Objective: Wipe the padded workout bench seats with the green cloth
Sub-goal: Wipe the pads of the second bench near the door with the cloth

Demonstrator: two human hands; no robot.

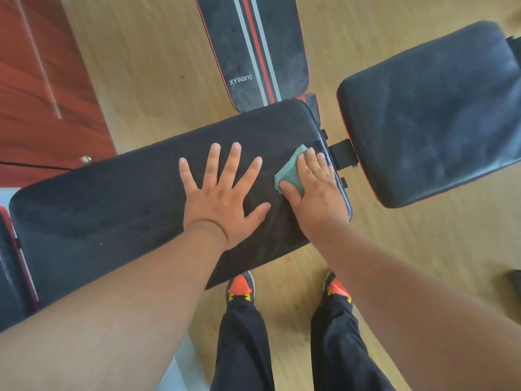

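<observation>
A long black padded bench pad (112,210) runs across the middle of the view. My left hand (222,193) lies flat on it with fingers spread, holding nothing. At the pad's right end my right hand (315,187) presses a folded green cloth (290,170) onto the padding, fingers over it. A second black pad (431,114), dusty and smeared, sits to the right, joined by a black bracket (342,155).
Another bench pad with red and grey stripes (253,49) stands behind on the wooden floor (146,74). A red-brown cabinet (36,80) is at the left. A red-edged pad (11,266) shows at the far left. My shoes (242,286) stand beneath the bench's near edge.
</observation>
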